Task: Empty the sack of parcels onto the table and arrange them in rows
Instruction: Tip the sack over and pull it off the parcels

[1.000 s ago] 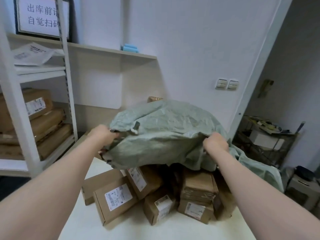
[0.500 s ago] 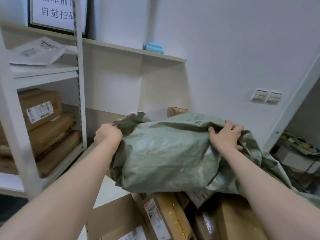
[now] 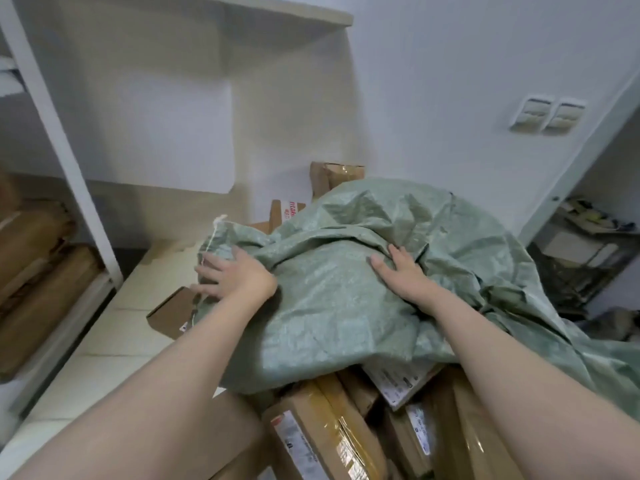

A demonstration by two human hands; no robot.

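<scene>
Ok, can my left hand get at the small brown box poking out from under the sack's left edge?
Probably yes. The left hand rests on the sack just above the small brown box, whose left part lies bare on the table; only its right end is under the sack.

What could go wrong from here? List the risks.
1. The sack drapes over piled parcels; tugging it away may topple some off the table.
2. The left hand and right hand lie flat on the sack, so a pull may slip.
3. Parcels hidden under it could be missed.
</scene>
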